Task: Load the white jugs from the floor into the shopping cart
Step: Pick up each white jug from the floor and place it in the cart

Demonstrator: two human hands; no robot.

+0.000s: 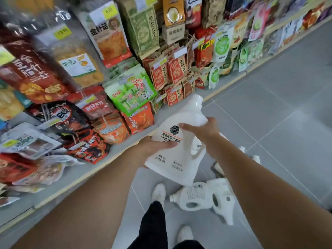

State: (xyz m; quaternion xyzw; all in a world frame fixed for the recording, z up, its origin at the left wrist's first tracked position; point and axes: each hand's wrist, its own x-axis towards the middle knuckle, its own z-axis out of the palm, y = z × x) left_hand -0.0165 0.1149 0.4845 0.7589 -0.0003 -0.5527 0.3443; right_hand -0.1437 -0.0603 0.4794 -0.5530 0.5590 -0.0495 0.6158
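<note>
Both hands hold one white jug [177, 141] tilted in the air above the grey floor [269, 108], the left hand [154, 147] gripping its labelled side and the right hand [203, 131] clasping its neck, while more jugs [199, 196] lie on the floor beside the shelf [80, 177] of snack bags.

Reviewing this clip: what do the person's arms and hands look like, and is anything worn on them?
Both forearms are bare as far as the frame shows, with no sleeves in view. The left hand and the right hand carry no gloves, and no watch, ring or bracelet is visible. Lower in the view, the person wears black trousers and white shoes.
</note>
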